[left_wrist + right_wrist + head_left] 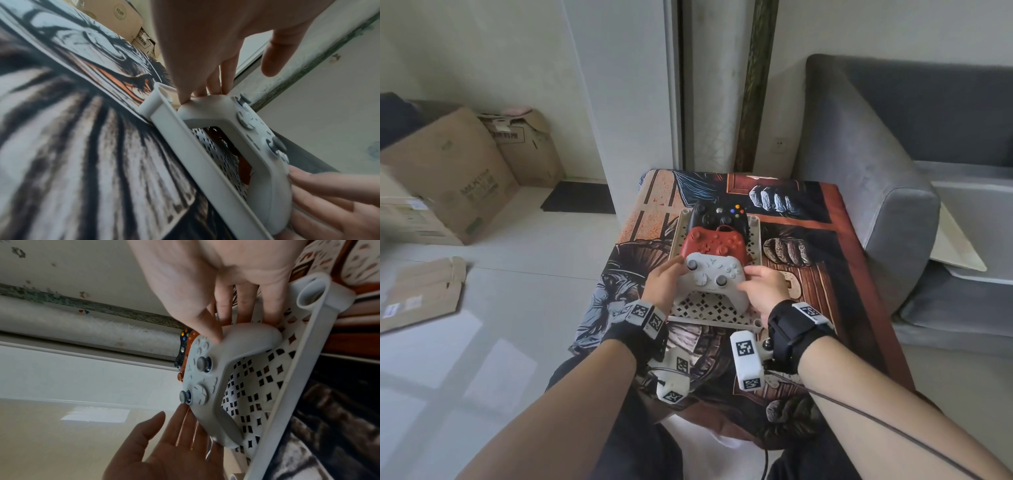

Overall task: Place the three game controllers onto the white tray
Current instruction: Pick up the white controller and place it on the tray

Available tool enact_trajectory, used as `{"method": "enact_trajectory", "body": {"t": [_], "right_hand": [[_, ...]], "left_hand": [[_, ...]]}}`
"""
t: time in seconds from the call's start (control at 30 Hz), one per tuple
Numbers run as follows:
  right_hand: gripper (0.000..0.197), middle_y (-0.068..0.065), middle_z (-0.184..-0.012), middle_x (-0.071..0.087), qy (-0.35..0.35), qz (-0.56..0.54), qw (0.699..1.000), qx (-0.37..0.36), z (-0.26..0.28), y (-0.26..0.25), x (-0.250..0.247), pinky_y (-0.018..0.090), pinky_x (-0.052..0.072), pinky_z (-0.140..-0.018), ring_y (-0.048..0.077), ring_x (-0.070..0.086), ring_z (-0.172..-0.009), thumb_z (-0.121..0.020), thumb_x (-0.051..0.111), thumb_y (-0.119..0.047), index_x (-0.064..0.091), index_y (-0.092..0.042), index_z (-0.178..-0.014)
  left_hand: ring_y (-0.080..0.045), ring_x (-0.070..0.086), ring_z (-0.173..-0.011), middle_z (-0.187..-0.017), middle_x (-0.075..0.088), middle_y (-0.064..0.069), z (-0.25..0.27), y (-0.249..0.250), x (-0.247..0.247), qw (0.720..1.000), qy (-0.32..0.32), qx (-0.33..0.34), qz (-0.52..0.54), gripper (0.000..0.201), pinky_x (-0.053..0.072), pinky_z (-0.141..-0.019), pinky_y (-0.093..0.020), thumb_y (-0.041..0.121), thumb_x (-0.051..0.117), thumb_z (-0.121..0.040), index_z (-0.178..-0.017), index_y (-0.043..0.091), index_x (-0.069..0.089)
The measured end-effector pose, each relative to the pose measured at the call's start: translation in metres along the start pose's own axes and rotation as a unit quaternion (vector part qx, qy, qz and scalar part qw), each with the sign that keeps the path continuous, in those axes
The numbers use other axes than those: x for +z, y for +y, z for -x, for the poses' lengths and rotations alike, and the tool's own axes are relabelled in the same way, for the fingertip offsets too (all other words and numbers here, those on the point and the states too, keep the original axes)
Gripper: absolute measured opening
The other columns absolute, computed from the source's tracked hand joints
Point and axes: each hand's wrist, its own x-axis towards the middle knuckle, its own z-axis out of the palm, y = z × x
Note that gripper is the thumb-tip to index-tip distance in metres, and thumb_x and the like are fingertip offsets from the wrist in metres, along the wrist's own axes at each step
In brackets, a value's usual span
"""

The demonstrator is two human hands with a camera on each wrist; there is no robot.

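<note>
Both hands are set on the white controller (711,279): the left hand (664,282) is laid against its left grip with fingers nearly straight, thumb lifted off, and the right hand (763,291) is curled round its right grip, thumb on the face and fingers beneath. That controller is held tilted over the near part of the white tray (714,317), its grips pointing toward the near rim; from the wrist views the perforated floor is seen beneath it, and whether the grips touch that floor cannot be told. Behind it in the same tray, the red controller (710,243) is laid, partly overlapped by the white one, and the black controller (717,214) is laid at the far end, partly covered by the red one. The tray is carried near the middle of a desk, which is covered by a printed cloth (822,291). A grey sofa (876,164) is seen just beside the desk's right edge, and cardboard boxes (448,171) are stood on the floor well off to the left.
</note>
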Motion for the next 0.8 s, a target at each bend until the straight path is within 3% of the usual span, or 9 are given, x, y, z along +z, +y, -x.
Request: {"method": "enact_trajectory", "body": {"t": [0.1, 0.2, 0.27, 0.33, 0.4, 0.53, 0.67, 0.73, 0.8], "right_hand": [[0.052, 0.013, -0.131, 0.064, -0.005, -0.003, 1.0, -0.01, 0.003, -0.003, -0.004, 0.034, 0.047, -0.102, 0.025, 0.061, -0.117, -0.079, 0.065, 0.004, 0.059, -0.003, -0.13], [0.05, 0.014, -0.131, 0.064, 0.028, -0.012, 0.999, -0.037, 0.005, -0.006, -0.013, 0.025, 0.043, -0.098, 0.023, 0.06, -0.12, -0.08, 0.061, 0.008, 0.059, -0.001, -0.13], [0.049, 0.013, -0.13, 0.065, 0.065, -0.018, 0.997, -0.048, 0.002, -0.007, -0.02, 0.028, 0.044, -0.1, 0.022, 0.061, -0.118, -0.081, 0.057, 0.009, 0.06, -0.003, -0.129], [0.05, 0.012, -0.128, 0.065, 0.077, -0.031, 0.996, -0.026, -0.001, -0.005, -0.027, 0.033, 0.044, -0.103, 0.023, 0.061, -0.117, -0.082, 0.053, 0.009, 0.058, -0.002, -0.13], [0.049, 0.008, -0.122, 0.064, 0.058, -0.03, 0.998, 0.011, -0.002, -0.001, -0.03, 0.035, 0.044, -0.102, 0.024, 0.059, -0.113, -0.083, 0.052, 0.007, 0.057, -0.001, -0.13], [0.042, 0.008, -0.104, 0.075, 0.004, -0.05, 0.998, 0.028, -0.004, 0.009, -0.029, 0.046, 0.053, -0.094, 0.028, 0.068, -0.102, -0.078, 0.045, 0.008, 0.074, -0.01, -0.103], [0.042, 0.005, -0.095, 0.077, 0.001, -0.065, 0.997, 0.031, -0.004, 0.009, -0.033, 0.045, 0.055, -0.09, 0.028, 0.07, -0.097, -0.078, 0.043, 0.011, 0.073, -0.018, -0.08], [0.042, 0.003, -0.097, 0.076, -0.004, -0.067, 0.997, 0.023, -0.004, 0.007, -0.035, 0.046, 0.054, -0.092, 0.028, 0.069, -0.1, -0.079, 0.044, 0.012, 0.073, -0.017, -0.084], [0.042, 0.005, -0.105, 0.073, 0.004, -0.071, 0.997, 0.02, -0.004, 0.005, -0.037, 0.047, 0.053, -0.094, 0.027, 0.067, -0.103, -0.08, 0.045, 0.012, 0.071, -0.01, -0.105]], "left_hand": [[-0.028, 0.06, -0.117, -0.123, 0.065, -0.005, -0.001, 0.003, -0.003, 1.0, -0.002, 0.024, -0.013, 0.042, 0.049, -0.103, -0.046, 0.024, 0.055, -0.073, -0.112, 0.021, 0.071], [-0.023, 0.06, -0.113, -0.124, 0.066, -0.005, -0.01, 0.0, -0.011, 0.997, 0.045, 0.054, -0.025, 0.04, 0.05, -0.092, -0.033, 0.018, 0.054, -0.083, -0.121, 0.012, 0.068], [-0.021, 0.059, -0.116, -0.132, 0.064, -0.003, -0.017, -0.003, -0.017, 0.994, 0.077, 0.064, -0.046, 0.043, 0.055, -0.09, -0.029, 0.023, 0.054, -0.085, -0.126, 0.013, 0.065], [-0.015, 0.056, -0.108, -0.133, 0.057, 0.002, -0.022, -0.009, -0.019, 0.994, 0.077, 0.041, -0.065, 0.045, 0.054, -0.061, -0.007, 0.024, 0.051, -0.09, -0.132, 0.011, 0.059], [-0.011, 0.054, -0.089, -0.128, 0.057, -0.004, -0.022, -0.014, -0.017, 0.994, 0.046, 0.015, -0.097, 0.042, 0.043, -0.039, -0.007, 0.021, 0.046, -0.094, -0.133, 0.009, 0.058], [-0.014, 0.049, -0.1, -0.132, 0.062, -0.018, -0.025, -0.022, -0.016, 0.993, 0.02, 0.041, -0.111, 0.056, 0.042, -0.064, -0.003, 0.036, 0.046, -0.082, -0.125, 0.003, 0.062], [-0.017, 0.054, -0.104, -0.115, 0.065, -0.005, -0.027, -0.023, -0.012, 0.994, 0.029, 0.044, -0.092, 0.061, 0.039, -0.07, -0.003, 0.036, 0.041, -0.073, -0.117, 0.003, 0.068], [-0.025, 0.059, -0.113, -0.124, 0.067, -0.008, -0.03, -0.023, -0.01, 0.997, 0.041, 0.03, -0.063, 0.061, 0.044, -0.087, -0.02, 0.036, 0.043, -0.071, -0.116, 0.005, 0.07], [-0.036, 0.059, -0.12, -0.128, 0.066, -0.019, -0.031, -0.023, -0.008, 0.997, 0.03, 0.019, -0.075, 0.053, 0.048, -0.099, -0.038, 0.034, 0.049, -0.079, -0.117, 0.002, 0.067]]}}
